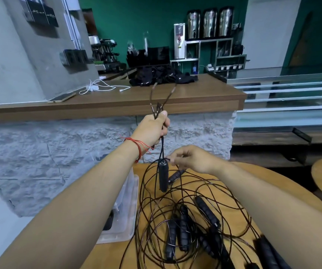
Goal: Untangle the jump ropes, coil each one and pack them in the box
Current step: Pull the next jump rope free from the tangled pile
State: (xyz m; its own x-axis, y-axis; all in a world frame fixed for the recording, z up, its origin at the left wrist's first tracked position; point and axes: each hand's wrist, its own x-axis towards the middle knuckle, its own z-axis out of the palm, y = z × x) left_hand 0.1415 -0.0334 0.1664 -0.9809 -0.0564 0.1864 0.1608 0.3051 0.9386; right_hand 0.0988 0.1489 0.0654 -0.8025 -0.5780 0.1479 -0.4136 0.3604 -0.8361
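The round wooden tabletop carries nearly everything. At its left edge stands the clear plastic box, partly hidden behind the left forearm. A dark shape shows through its wall, but I cannot tell what it is.

Beside the box, the jump ropes lie in one loose heap of thin dark cord, many loops crossing each other across the middle of the tabletop. Several black handles are bedded in the heap, some side by side and some under the cord.

The left hand is raised well above the heap, its fingers curled tight round a gathered bunch of cord. Loops stand up out of the fist, and one strand runs down from it to a single dangling handle that hangs clear of the tabletop. The right hand is lower, just beside the top of that handle, its fingertips pinching a strand of cord there.

The cord looks light, thin and springy. By my judgement it will hold its curl, slip through a loose grip and snag on its neighbours, so pulling hard would likely tighten the knots. The handles look stiff and heavier, with ribbed grips. They are the sound place to take hold, feeding each back through the loops one at a time. For coiling, the bunch is best pinched where the loops cross.

A red thread bracelet circles the left wrist.
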